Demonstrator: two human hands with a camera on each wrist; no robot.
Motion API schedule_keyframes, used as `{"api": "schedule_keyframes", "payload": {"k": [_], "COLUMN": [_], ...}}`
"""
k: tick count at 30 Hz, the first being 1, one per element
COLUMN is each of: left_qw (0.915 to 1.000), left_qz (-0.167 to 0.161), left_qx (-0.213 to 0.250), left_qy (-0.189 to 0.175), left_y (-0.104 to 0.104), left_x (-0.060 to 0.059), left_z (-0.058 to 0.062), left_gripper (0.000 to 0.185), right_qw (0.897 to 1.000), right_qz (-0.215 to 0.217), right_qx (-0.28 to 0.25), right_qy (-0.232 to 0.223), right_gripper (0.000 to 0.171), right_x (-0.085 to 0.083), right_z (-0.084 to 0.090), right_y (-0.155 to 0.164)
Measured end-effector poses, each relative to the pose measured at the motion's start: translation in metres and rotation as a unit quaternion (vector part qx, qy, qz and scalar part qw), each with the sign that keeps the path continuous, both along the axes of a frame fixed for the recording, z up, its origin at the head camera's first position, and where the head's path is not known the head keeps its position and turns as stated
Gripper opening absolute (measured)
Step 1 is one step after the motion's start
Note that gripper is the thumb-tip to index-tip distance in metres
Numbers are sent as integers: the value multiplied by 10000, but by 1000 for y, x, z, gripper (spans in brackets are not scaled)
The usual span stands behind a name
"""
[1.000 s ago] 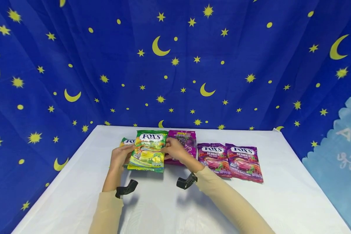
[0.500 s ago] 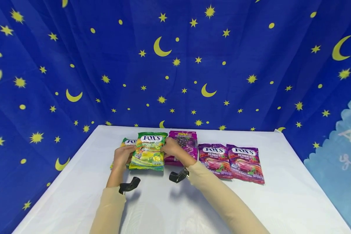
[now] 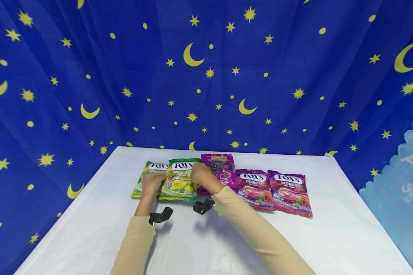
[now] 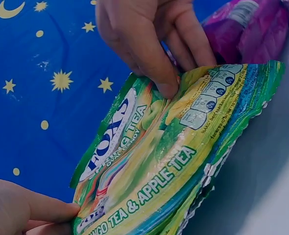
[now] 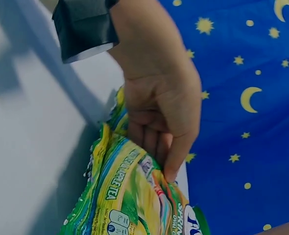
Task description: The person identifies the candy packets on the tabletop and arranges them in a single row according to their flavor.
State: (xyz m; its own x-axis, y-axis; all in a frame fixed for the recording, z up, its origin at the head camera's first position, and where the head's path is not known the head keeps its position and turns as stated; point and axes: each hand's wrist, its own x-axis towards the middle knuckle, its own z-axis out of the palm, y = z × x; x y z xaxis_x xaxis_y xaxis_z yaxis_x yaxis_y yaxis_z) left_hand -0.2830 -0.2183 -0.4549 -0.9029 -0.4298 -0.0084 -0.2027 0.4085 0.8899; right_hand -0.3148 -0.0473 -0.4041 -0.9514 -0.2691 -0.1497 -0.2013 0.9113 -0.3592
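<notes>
Head cam: your L hand & R hand pinch the green bag by opposite side edges. Long axis runs away from you.

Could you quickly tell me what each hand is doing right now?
Left hand: pinches the green candy bag.
Right hand: pinches the same bag's other edge.

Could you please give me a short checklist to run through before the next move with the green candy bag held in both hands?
1. Left hand pinches the green bag at its left edge: ok.
2. Right hand pinches its right edge: ok.
3. Bag's front label faces up: ok.
4. Second green bag lies alongside on the left, partly overlapped: ok.
5. Bag resting fully on the table: cannot tell.
6. Two berries bags lie apart on the right: ok.
</notes>
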Motion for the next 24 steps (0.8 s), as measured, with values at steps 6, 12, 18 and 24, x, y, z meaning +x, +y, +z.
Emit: {"api": "schedule_keyframes", "payload": {"k": [6, 12, 18, 24], "left_qw": [9990, 9961, 9939, 9884], "left_qz": [40, -67, -131, -282], "left_qx": [-423, -853, -1027, -1424], "left_qy": [135, 226, 380, 457], "left_y": [-4, -13, -12, -1], "left_x": [-1, -2, -1, -1], "left_z": [-2, -2, 3, 3], "left_gripper": [27, 27, 25, 23], "right_qw": [9947, 9935, 9945, 9856], "right_qz": [367, 427, 67, -215], "right_qx": [856, 809, 631, 1261], "right_qy": [441, 681, 834, 1105], "right_gripper": [11, 10, 8, 29], "right_x": [-4, 7, 10, 13], "right_z": [-12, -12, -20, -25], "right_y": [-13, -15, -21, -26]}}
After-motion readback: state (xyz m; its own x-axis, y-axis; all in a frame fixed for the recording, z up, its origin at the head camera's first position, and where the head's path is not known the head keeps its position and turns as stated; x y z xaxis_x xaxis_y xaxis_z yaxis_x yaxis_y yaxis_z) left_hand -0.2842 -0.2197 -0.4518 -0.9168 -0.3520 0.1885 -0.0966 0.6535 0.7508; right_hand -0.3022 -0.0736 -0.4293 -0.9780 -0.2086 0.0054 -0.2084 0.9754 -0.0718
